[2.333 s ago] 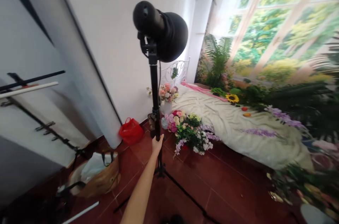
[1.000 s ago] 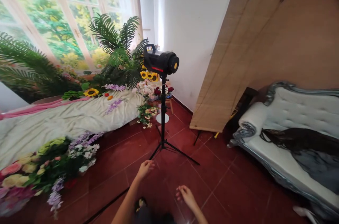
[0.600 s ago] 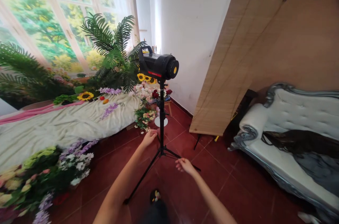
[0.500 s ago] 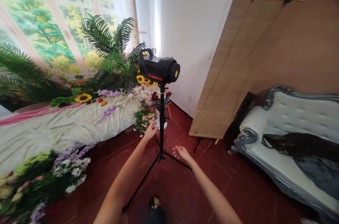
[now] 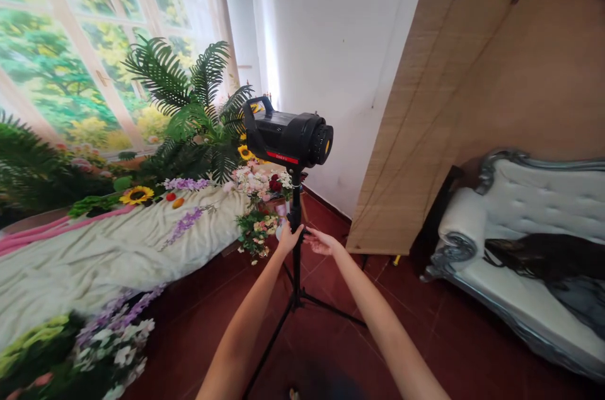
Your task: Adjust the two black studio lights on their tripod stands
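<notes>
A black studio light (image 5: 290,135) with a top handle and a red label sits on a black light stand (image 5: 296,268) in the middle of the head view. My left hand (image 5: 288,239) is wrapped round the stand's pole, just below a collar. On the pole's right side, my right hand (image 5: 322,242) has its fingertips closed at a small dark knob (image 5: 305,233); the fingers partly cover it. The stand's legs spread over the red tiled floor, with the light's front turned to the right.
Left is a cream-draped table (image 5: 208,249) with artificial flowers, a sunflower (image 5: 137,194) and palm fronds (image 5: 161,69) near it. A bamboo blind (image 5: 401,135) leans right of the stand. A white tufted sofa (image 5: 534,198) bearing dark cloth stands far right.
Both hands have come up and inward to the stand. My left hand has taken hold of the pole, and my right fingers have reached its knob. The view has shifted slightly.
</notes>
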The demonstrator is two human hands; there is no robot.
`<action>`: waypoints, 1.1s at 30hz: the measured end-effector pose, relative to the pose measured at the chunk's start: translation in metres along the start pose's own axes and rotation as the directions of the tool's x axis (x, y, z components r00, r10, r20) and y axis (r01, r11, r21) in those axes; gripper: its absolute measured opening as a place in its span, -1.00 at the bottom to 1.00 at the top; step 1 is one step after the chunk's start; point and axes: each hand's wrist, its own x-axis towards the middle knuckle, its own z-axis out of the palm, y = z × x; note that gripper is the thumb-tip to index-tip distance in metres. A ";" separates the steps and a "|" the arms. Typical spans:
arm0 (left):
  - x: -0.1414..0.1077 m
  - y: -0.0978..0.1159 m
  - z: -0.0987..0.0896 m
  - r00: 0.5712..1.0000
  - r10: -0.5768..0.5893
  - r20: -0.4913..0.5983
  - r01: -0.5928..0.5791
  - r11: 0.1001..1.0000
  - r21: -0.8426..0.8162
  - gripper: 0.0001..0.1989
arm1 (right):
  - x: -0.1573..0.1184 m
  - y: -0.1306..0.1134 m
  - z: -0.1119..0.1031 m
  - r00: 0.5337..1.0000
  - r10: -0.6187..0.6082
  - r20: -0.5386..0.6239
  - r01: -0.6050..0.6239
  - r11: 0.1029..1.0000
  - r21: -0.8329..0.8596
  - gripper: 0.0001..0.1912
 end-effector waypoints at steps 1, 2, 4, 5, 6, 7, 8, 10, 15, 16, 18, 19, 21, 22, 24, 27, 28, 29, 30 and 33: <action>-0.001 -0.001 0.001 1.000 0.016 -0.005 -0.016 1.000 0.017 -0.63 | 0.001 -0.002 -0.003 0.999 0.032 0.019 -0.032 0.999 0.003 -0.80; -0.002 -0.002 0.003 0.999 0.032 -0.007 -0.031 0.999 0.026 -0.62 | 0.003 -0.003 -0.005 0.999 0.037 0.033 -0.037 0.999 0.008 -0.82; -0.005 -0.003 0.005 0.999 0.046 -0.006 -0.046 0.999 0.010 -0.60 | 0.006 -0.003 -0.008 0.998 -0.026 0.051 0.026 1.000 0.003 -0.88; -0.006 -0.003 0.007 0.999 0.045 -0.005 -0.045 0.999 -0.010 -0.59 | 0.008 -0.003 -0.010 0.996 -0.072 0.052 0.073 0.997 -0.018 -0.89; -0.008 -0.003 0.008 0.999 0.037 -0.001 -0.037 0.999 -0.036 -0.58 | 0.010 -0.002 -0.011 0.992 -0.119 0.053 0.122 0.991 -0.061 -0.89; -0.009 -0.003 0.010 1.000 0.024 0.001 -0.024 0.998 -0.062 -0.57 | 0.012 -0.001 -0.012 0.983 -0.174 0.052 0.179 0.976 -0.127 -0.88; -0.010 -0.003 0.011 1.000 0.010 0.001 -0.010 0.997 -0.082 -0.56 | 0.013 0.001 -0.013 0.968 -0.247 0.052 0.252 0.943 -0.218 -0.86; -0.011 -0.004 0.012 1.000 -0.012 -0.008 0.011 0.995 -0.101 -0.56 | 0.016 0.002 -0.016 0.893 -0.440 0.095 0.431 0.776 -0.461 -0.85; -0.012 -0.005 0.013 1.000 -0.003 -0.011 0.002 0.994 -0.106 -0.55 | 0.010 0.005 -0.023 0.473 -0.709 0.524 0.507 -0.267 -0.819 -0.85; -0.012 -0.005 0.013 1.000 0.001 -0.011 -0.002 0.995 -0.100 -0.55 | 0.007 0.008 -0.025 0.419 -0.674 0.609 0.455 -0.424 -0.783 -0.79; -0.012 -0.005 0.013 1.000 0.000 -0.010 -0.001 0.997 -0.083 -0.56 | 0.001 0.016 -0.030 0.378 -0.595 0.709 0.406 -0.582 -0.705 -0.72; -0.012 -0.005 0.013 1.000 -0.004 -0.006 0.003 0.997 -0.076 -0.57 | -0.003 0.021 -0.033 0.376 -0.581 0.722 0.407 -0.597 -0.692 -0.71; -0.013 -0.005 0.013 1.000 -0.015 -0.006 0.014 0.997 -0.071 -0.58 | -0.012 0.031 -0.037 0.392 -0.620 0.680 0.425 -0.534 -0.731 -0.69; -0.013 -0.006 0.013 1.000 -0.017 -0.011 0.016 0.997 -0.070 -0.58 | -0.016 0.035 -0.037 0.404 -0.660 0.633 0.434 -0.471 -0.768 -0.65; -0.013 -0.007 0.014 1.000 -0.018 -0.024 0.016 0.997 -0.070 -0.58 | -0.026 0.041 -0.035 0.419 -0.742 0.523 0.450 -0.331 -0.830 -0.53; -0.014 -0.008 0.015 0.999 -0.028 -0.034 0.025 0.997 -0.069 -0.57 | -0.037 0.043 -0.027 0.425 -0.791 0.440 0.507 -0.195 -0.840 -0.38; -0.014 -0.008 0.015 0.999 -0.034 -0.029 0.032 0.997 -0.071 -0.57 | -0.039 0.042 -0.024 0.418 -0.804 0.424 0.529 -0.164 -0.833 -0.37; -0.014 -0.008 0.014 0.999 -0.039 -0.025 0.037 0.996 -0.075 -0.57 | -0.040 0.040 -0.020 0.403 -0.824 0.398 0.550 -0.130 -0.825 -0.36; -0.014 -0.008 0.014 0.999 -0.040 -0.024 0.038 0.996 -0.078 -0.57 | -0.040 0.038 -0.016 0.381 -0.850 0.363 0.569 -0.093 -0.817 -0.37; -0.013 -0.010 0.015 1.000 -0.003 -0.027 0.001 0.997 -0.079 -0.57 | -0.035 0.025 -0.001 0.327 -0.912 0.246 0.626 0.014 -0.780 -0.41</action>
